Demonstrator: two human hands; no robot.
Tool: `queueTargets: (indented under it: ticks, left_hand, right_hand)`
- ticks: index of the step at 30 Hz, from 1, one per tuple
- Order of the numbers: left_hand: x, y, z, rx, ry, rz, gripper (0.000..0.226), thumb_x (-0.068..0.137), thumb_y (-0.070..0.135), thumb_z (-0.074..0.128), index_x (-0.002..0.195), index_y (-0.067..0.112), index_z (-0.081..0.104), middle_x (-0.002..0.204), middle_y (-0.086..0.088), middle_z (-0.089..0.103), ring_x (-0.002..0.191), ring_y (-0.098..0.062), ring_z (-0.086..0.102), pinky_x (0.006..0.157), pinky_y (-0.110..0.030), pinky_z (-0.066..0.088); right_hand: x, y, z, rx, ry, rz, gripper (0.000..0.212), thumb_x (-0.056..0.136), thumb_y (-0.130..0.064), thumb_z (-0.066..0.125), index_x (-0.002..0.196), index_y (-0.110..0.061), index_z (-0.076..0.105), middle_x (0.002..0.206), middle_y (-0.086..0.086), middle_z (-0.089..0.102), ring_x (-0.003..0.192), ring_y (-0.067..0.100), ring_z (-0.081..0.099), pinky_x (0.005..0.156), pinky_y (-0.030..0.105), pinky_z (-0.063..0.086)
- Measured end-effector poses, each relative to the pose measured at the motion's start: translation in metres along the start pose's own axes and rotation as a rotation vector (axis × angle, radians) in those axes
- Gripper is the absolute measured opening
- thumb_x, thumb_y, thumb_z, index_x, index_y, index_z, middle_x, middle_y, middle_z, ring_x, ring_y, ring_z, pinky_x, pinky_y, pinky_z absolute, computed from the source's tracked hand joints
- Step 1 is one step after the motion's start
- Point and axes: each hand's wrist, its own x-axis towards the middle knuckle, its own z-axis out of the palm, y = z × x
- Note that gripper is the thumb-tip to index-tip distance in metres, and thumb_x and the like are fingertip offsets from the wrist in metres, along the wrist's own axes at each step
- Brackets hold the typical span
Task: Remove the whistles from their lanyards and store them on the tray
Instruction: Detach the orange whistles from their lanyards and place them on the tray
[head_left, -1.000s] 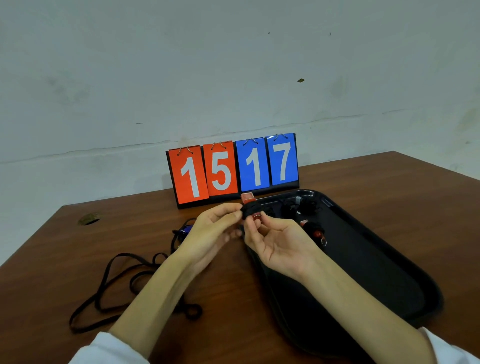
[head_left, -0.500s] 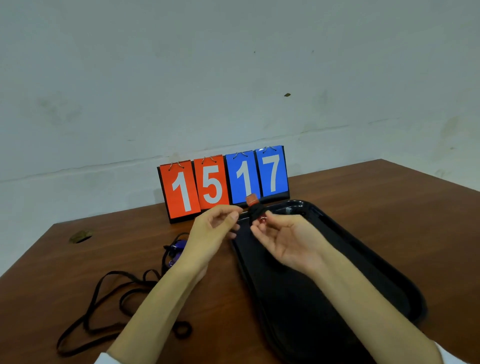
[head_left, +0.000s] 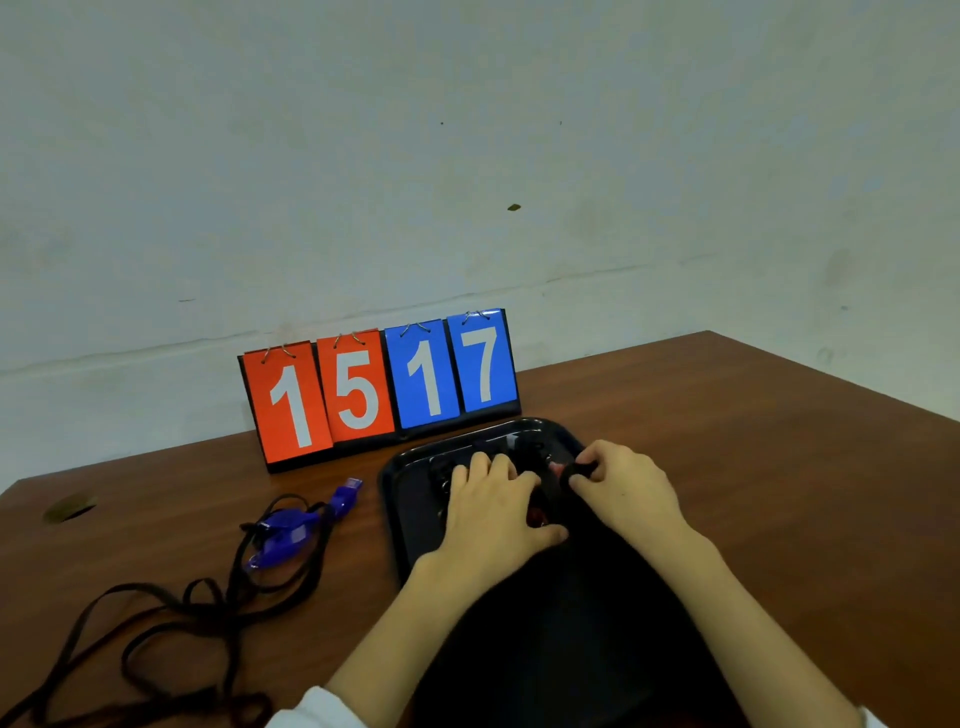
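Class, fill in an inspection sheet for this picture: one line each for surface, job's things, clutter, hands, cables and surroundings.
Surface: brown wooden table, with a small pale mark near its far left edge.
Job's things: black tray on the table; blue whistle left of the tray on black lanyards; dark and red items under the hands, too hidden to tell.
Clutter: scoreboard reading 15 and 17, behind the tray.
Hands: left hand palm down over the tray; right hand pinching a small dark thing.
Cables: nothing seen.
Surroundings: pale wall with stains and a crack line.
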Motion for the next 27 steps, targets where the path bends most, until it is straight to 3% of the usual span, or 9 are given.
queueTargets:
  ticks: [7,12,14,17,22,27]
  left_hand:
    - [0.003,-0.013,0.008,-0.056,0.000,-0.022,0.052,0.080,0.055,0.059,0.124,0.031,0.049,0.127,0.004,0.052,0.120,-0.021,0.036,0.102,-0.039,0.027]
    - [0.003,-0.019,-0.001,-0.146,-0.043,-0.066,0.080,0.070,0.062,0.066,0.138,0.033,0.034,0.135,0.003,0.042,0.125,-0.021,0.033,0.104,-0.039,0.026]
    - [0.006,-0.030,-0.016,-0.205,-0.040,-0.133,0.082,0.067,0.062,0.068,0.136,0.033,0.036,0.134,0.002,0.041,0.126,-0.020,0.035,0.104,-0.039,0.029]
    - [0.002,-0.052,-0.035,-0.250,-0.119,-0.206,0.068,0.070,0.056,0.071,0.127,0.029,0.046,0.130,0.000,0.043,0.122,-0.019,0.039,0.102,-0.037,0.038]
    - [-0.011,-0.064,-0.024,-0.270,-0.356,-0.238,0.077,0.068,0.062,0.069,0.132,0.028,0.043,0.135,-0.003,0.041,0.125,-0.023,0.038,0.103,-0.041,0.040]
    - [-0.009,-0.065,-0.013,-0.300,-0.356,-0.221,0.069,0.071,0.051,0.073,0.130,0.026,0.047,0.135,-0.003,0.043,0.125,-0.022,0.040,0.102,-0.040,0.041]
  right_hand:
    - [-0.005,-0.003,-0.001,-0.119,-0.043,0.020,0.025,0.082,-0.040,0.065,0.100,-0.024,0.060,0.085,-0.006,0.063,0.077,0.014,0.062,0.065,0.028,0.052]
    - [-0.006,-0.003,-0.001,-0.135,-0.052,-0.016,0.042,0.077,-0.047,0.068,0.112,-0.028,0.052,0.086,-0.011,0.056,0.076,0.010,0.058,0.059,0.024,0.046]
    - [-0.006,-0.006,-0.003,-0.080,0.006,-0.050,0.046,0.078,-0.048,0.067,0.117,-0.029,0.051,0.089,-0.011,0.055,0.076,0.007,0.056,0.055,0.021,0.042]
    - [-0.012,-0.014,-0.003,-0.001,0.173,-0.227,0.034,0.083,-0.041,0.064,0.113,-0.028,0.058,0.084,-0.012,0.051,0.073,0.004,0.051,0.058,0.017,0.040]
    - [-0.023,-0.027,0.014,-0.050,-0.028,-0.453,0.036,0.084,-0.040,0.063,0.119,-0.030,0.059,0.106,-0.013,0.054,0.094,0.002,0.052,0.084,0.019,0.046]
    - [-0.023,-0.025,0.022,-0.089,-0.080,-0.442,0.034,0.086,-0.032,0.064,0.120,-0.027,0.061,0.115,-0.011,0.054,0.095,0.002,0.053,0.083,0.014,0.043]
